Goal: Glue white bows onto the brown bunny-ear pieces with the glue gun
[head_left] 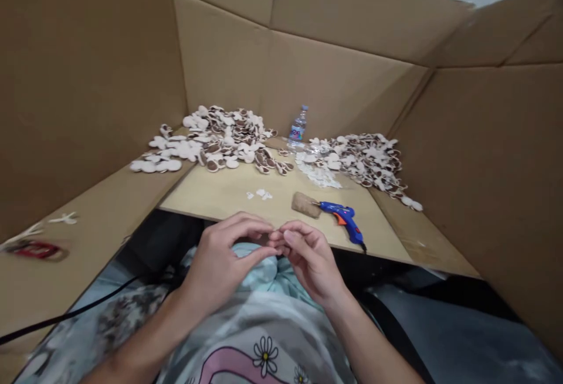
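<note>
Above my lap, just short of the table's front edge, my left hand [229, 252] and my right hand [310, 255] meet at the fingertips. The left thumb and fingers curve round into a pinch. My right thumb is pressed against its bent fingers. Whatever lies between the fingertips is too small or too hidden to make out. Beyond the right hand a blue glue gun [345, 214] with an orange trigger lies on its side, its nozzle on a brown block [305, 204]. A few small white pieces [263, 194] rest on the board ahead of my hands.
Cardboard walls [343, 73] enclose the pale board [211, 190]. White and brown soft pieces are heaped in a left pile [233, 132] and a right pile [369, 158]. White paper-like bits [319, 170] lie near a water bottle [298, 125]. A red-handled tool [37, 249] is far left.
</note>
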Tool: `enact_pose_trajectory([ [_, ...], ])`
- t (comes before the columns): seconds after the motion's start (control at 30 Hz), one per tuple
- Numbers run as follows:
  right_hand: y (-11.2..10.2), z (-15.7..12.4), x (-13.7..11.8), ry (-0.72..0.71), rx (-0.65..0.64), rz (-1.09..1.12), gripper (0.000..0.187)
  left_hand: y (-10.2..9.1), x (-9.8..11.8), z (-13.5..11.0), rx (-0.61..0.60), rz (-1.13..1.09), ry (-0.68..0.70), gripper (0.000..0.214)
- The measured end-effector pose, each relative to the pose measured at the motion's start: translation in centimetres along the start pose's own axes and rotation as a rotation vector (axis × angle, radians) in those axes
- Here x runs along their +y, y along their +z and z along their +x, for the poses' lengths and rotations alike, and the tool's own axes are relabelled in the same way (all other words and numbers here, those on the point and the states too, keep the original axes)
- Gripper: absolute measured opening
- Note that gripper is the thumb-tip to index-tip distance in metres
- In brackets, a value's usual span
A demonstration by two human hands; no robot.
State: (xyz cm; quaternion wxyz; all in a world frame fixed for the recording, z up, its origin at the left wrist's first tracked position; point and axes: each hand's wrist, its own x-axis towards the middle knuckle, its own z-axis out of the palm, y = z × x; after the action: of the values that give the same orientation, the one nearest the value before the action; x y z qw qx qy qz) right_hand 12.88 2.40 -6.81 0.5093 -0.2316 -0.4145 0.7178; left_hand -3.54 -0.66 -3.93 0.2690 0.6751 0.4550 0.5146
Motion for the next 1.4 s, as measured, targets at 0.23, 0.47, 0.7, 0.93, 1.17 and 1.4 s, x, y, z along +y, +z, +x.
enact_pose_trajectory([
  [0.23, 3.0, -1.4, 2.8, -0.002, -0.051, 0.016, 0.014, -1.8, -1.0, -3.9, 0.269, 0.048, 0.160, 0.019],
  [0.47, 4.3, -3.0, 4.7, -0.032, -0.070, 0.075, 0.019, -2.0, -0.7, -5.5, 0.341, 0.087, 0.311, 0.037],
  [0.7, 5.0, -4.0, 5.2, -0.001, -0.097, 0.172, 0.020, -1.6, -0.9, -6.5, 0.422, 0.044, 0.305, 0.039],
  [0.93, 5.0, -4.6, 5.7, -0.020, -0.030, 0.168, 0.024, -1.0, -1.1, -6.7, 0.401, -0.052, 0.221, 0.030],
  [1.17, 4.7, -4.7, 4.8, -0.026, -0.054, 0.191, 0.023, -0.6, -0.9, -6.5, 0.382, -0.218, 0.022, 0.016],
  [1.4, 4.4, -4.5, 4.0, -0.055, -0.076, 0.236, 0.021, -0.8, -0.5, -6.5, 0.332, -0.331, -0.031, 0.012],
])
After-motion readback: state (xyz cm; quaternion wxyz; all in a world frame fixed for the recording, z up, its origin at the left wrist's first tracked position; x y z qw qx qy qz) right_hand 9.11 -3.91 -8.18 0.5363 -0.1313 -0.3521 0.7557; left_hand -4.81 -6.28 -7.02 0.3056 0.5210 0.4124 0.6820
